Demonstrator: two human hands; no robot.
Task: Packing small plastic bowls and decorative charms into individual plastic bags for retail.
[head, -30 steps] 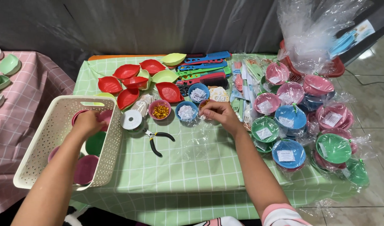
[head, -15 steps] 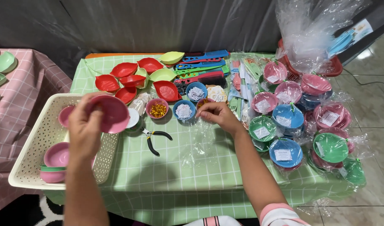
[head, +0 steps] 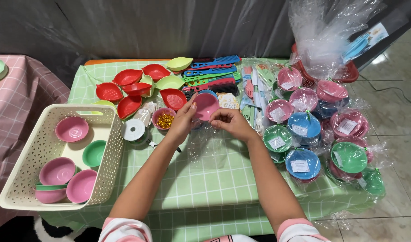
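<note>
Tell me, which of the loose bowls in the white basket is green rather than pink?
The small bowl near the middle of the white basket, close to its right wall. It lies alone and is fully green; the loose bowls around it are pink.

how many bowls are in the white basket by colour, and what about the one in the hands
White basket:
Pink bowls: 4
Green bowls: 2, one mostly hidden under a pink bowl
Held between left hand and right hand:
Pink bowl: 1
Total: 7
</note>
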